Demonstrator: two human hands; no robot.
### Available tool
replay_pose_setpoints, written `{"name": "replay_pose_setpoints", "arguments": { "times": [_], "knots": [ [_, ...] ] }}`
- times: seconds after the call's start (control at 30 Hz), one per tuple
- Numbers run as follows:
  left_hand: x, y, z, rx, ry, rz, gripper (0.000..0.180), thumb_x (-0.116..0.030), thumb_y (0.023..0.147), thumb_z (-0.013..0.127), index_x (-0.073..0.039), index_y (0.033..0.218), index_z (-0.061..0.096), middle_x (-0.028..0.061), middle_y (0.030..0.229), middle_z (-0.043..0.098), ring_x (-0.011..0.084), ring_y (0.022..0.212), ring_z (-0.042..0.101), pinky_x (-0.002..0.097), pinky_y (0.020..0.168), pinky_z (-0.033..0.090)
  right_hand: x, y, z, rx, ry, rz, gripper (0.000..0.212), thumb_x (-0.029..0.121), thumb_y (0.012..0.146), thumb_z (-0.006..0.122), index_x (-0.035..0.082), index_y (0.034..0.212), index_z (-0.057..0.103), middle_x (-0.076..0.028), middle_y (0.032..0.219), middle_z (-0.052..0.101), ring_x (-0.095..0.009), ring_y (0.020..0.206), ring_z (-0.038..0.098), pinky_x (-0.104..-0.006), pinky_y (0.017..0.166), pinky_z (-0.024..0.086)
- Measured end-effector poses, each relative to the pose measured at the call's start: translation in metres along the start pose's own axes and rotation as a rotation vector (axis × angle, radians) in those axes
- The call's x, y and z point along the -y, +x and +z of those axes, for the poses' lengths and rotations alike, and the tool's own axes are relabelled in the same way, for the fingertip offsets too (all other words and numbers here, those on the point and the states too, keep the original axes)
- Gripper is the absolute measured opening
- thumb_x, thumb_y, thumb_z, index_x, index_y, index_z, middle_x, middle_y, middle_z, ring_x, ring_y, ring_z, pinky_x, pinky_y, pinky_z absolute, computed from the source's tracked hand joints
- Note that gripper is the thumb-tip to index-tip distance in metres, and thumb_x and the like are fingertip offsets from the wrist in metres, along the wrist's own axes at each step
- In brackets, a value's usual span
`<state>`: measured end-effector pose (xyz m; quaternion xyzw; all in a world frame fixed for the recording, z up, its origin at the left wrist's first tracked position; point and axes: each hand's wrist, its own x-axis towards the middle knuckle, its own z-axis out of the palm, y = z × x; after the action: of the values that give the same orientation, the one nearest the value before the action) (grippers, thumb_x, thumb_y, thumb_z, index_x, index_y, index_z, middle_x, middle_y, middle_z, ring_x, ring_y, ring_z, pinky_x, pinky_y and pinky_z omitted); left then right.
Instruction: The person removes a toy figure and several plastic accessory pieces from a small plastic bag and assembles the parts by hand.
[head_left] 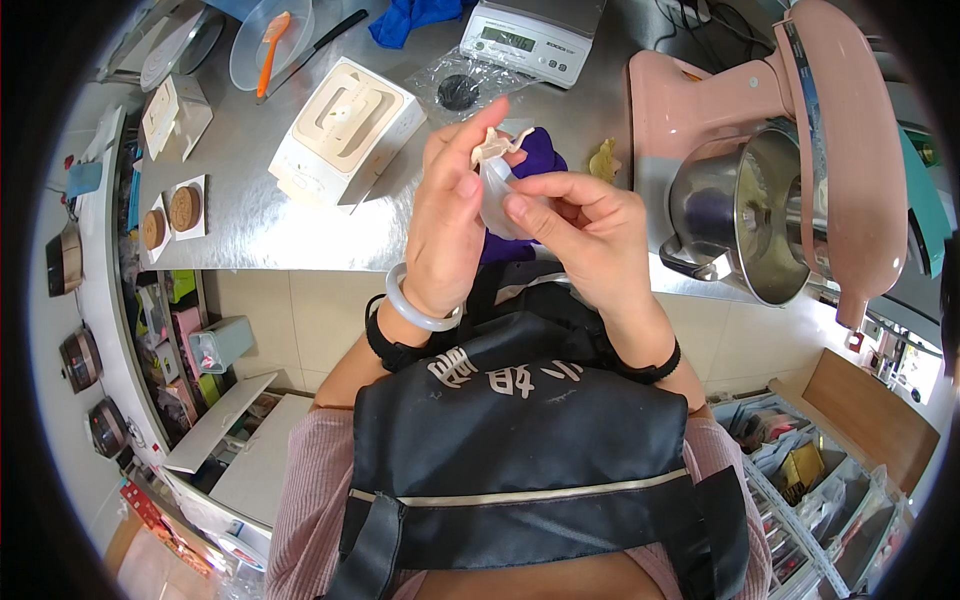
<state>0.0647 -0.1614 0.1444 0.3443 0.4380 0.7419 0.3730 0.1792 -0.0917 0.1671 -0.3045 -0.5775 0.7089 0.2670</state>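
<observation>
In front of my body, above the table's near edge, I hold a thin translucent whitish pouch (497, 208) with a cream-coloured, ragged upper end. It could be a glove or a bag; I cannot tell which. My left hand (447, 210) is raised upright, with the pouch's upper part between its thumb and fingers. From the other side my right hand (590, 220) pinches the pouch between thumb and curled fingers. Behind both hands lies a purple cloth-like piece (540, 152), partly hidden by them. Crumpled clear film (425, 80) rests just beyond my left fingertips.
A pink stand mixer (850, 130) with a steel bowl (700, 190) stands at right. A digital scale (535, 40) is at the back. Left are a white box (330, 140), a clear bowl (245, 60) with an orange spatula (270, 55), a black-handled knife (335, 32) and round brown moulds (186, 207).
</observation>
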Motion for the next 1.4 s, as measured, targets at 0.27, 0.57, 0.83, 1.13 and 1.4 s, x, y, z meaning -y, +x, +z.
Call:
{"name": "replay_pose_setpoints", "arguments": {
  "times": [0.27, 0.57, 0.83, 1.13, 1.4],
  "knots": [
    [-0.002, -0.003, 0.002, 0.014, 0.002, -0.001, 0.043, -0.007, 0.088, 0.044, 0.002, 0.13, 0.038, 0.0114, 0.119, 0.043, 0.0169, 0.105, 0.048, 0.0291, 0.092, 0.038, 0.001, -0.001, 0.001, 0.001, 0.044, -0.011, 0.01, 0.002, 0.078, 0.065, -0.003, 0.087, 0.065, -0.003, 0.076, 0.063, -0.006, 0.066, 0.058, -0.018, 0.057, 0.046],
    [-0.009, -0.003, 0.003, 0.082, -0.049, -0.073, 0.052, -0.01, 0.087, 0.042, 0.004, 0.135, 0.028, 0.0175, 0.128, 0.042, 0.0208, 0.113, 0.046, 0.0342, 0.099, 0.033, -0.004, -0.001, -0.002, -0.061, -0.043, -0.126, 0.013, 0.002, 0.073, 0.07, 0.0, 0.085, 0.065, -0.001, 0.081, 0.062, -0.002, 0.058, 0.05, -0.0164, 0.05, 0.039],
    [-0.015, -0.001, -0.001, 0.176, -0.248, -0.185, 0.057, 0.003, 0.081, 0.037, -0.001, 0.137, 0.027, 0.0167, 0.132, 0.04, 0.0191, 0.117, 0.044, 0.0316, 0.1, 0.03, 0.005, 0.0, -0.006, -0.079, -0.035, -0.091, 0.016, 0.001, 0.073, 0.071, 0.001, 0.088, 0.065, 0.001, 0.079, 0.062, 0.0, 0.06, 0.05, -0.0146, 0.051, 0.039],
    [-0.013, -0.002, 0.002, 0.126, -0.149, -0.113, 0.052, -0.003, 0.088, 0.042, -0.001, 0.137, 0.027, 0.0149, 0.131, 0.041, 0.0169, 0.111, 0.047, 0.0306, 0.096, 0.035, 0.001, -0.005, 0.001, -0.08, 0.018, -0.084, 0.014, -0.001, 0.075, 0.068, -0.001, 0.088, 0.064, 0.001, 0.079, 0.06, -0.001, 0.063, 0.052, -0.0146, 0.054, 0.041],
    [-0.009, -0.005, 0.005, 0.074, -0.106, -0.066, 0.048, -0.011, 0.092, 0.043, -0.001, 0.137, 0.029, 0.0145, 0.129, 0.043, 0.0166, 0.111, 0.046, 0.0291, 0.091, 0.039, 0.011, -0.006, 0.002, -0.042, -0.313, -0.276, 0.014, -0.002, 0.075, 0.067, -0.001, 0.089, 0.065, -0.003, 0.08, 0.062, -0.005, 0.068, 0.055, -0.0156, 0.054, 0.038]
  ]
}}
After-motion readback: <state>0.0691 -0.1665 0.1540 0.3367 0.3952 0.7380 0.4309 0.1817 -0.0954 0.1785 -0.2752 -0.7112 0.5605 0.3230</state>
